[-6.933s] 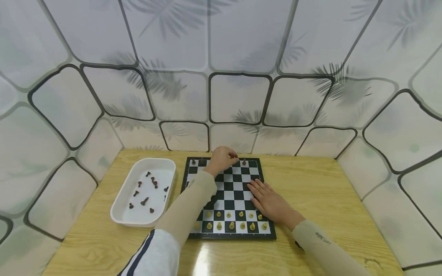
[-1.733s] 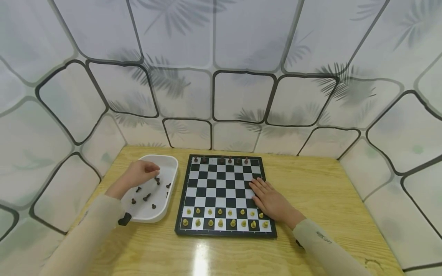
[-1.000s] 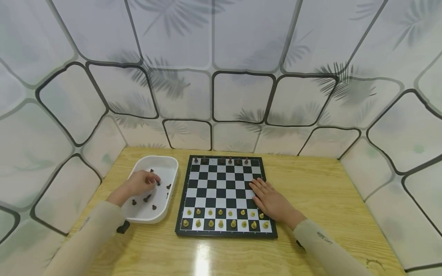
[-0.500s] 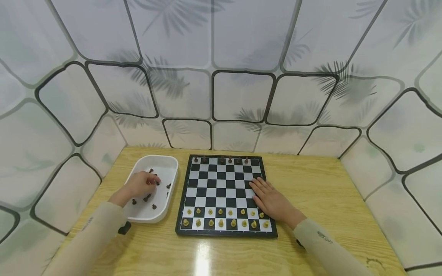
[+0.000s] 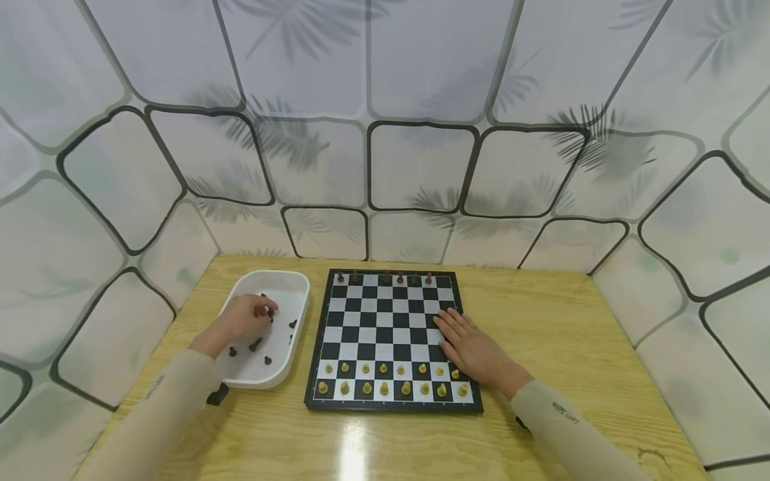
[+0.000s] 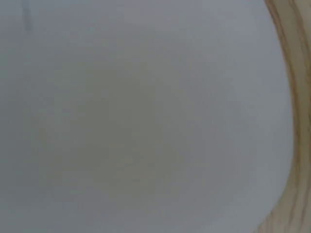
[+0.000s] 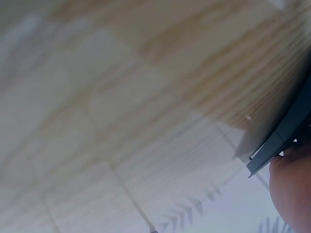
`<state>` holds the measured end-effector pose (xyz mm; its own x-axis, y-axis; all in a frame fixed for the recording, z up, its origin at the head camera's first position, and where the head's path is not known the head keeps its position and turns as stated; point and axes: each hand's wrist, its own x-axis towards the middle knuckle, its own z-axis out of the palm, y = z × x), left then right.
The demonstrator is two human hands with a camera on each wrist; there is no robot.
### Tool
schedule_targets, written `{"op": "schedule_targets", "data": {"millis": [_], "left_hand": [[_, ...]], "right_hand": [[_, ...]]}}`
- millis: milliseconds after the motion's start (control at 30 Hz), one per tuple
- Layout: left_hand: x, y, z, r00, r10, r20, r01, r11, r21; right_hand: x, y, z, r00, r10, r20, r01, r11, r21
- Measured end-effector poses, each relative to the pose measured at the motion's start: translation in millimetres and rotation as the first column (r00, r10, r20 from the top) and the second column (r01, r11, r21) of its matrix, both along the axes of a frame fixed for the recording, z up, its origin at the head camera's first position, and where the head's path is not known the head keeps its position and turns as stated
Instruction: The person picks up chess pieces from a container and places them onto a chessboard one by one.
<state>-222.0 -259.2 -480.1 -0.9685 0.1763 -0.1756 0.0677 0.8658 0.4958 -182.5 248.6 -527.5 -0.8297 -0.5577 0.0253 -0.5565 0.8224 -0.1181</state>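
In the head view my left hand [image 5: 260,310] is inside the white tray [image 5: 299,304], its fingers curled and pinching a dark chess piece among several loose dark pieces [image 5: 259,344]. My right hand [image 5: 463,341] lies flat, fingers straight, on the right side of the chessboard [image 5: 385,319]. Light pieces [image 5: 385,379] fill the two near rows, and several dark pieces [image 5: 400,277] stand along the far row. The left wrist view is only a blurred white surface. In the right wrist view the board's dark edge [image 7: 286,133] and part of my hand [image 7: 291,187] show.
The board and the tray sit side by side on a wooden table [image 5: 541,334]. Patterned white walls [image 5: 415,167] close in the back and both sides. Bare wood lies to the right of the board and along the near edge.
Earlier my left hand was at the board's far row; it moved back to the tray, dipped among the dark pieces, and its fingers closed. The right hand has stayed put.
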Motion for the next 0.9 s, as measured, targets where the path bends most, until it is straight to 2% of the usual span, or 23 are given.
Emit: {"op": "schedule_targets", "data": {"millis": [333, 767, 900], "left_hand": [[-0.7, 0.7, 1.0, 1.0, -0.029, -0.003, 0.029, 0.999, -0.043], [3.0, 0.2, 3.4, 1.0, -0.026, 0.014, 0.027, 0.999, -0.046], [3.3, -0.9, 1.6, 0.999, -0.046, 0.011, 0.046, 0.998, -0.048]], "right_hand": [[-1.3, 0.7, -0.3, 1.0, 0.007, 0.0, -0.007, 1.0, 0.005], [-1.3, 1.1, -2.6, 1.0, 0.004, -0.001, -0.004, 1.0, -0.011], [-1.1, 0.7, -2.5, 1.0, 0.005, 0.003, -0.005, 1.0, -0.013]]}}
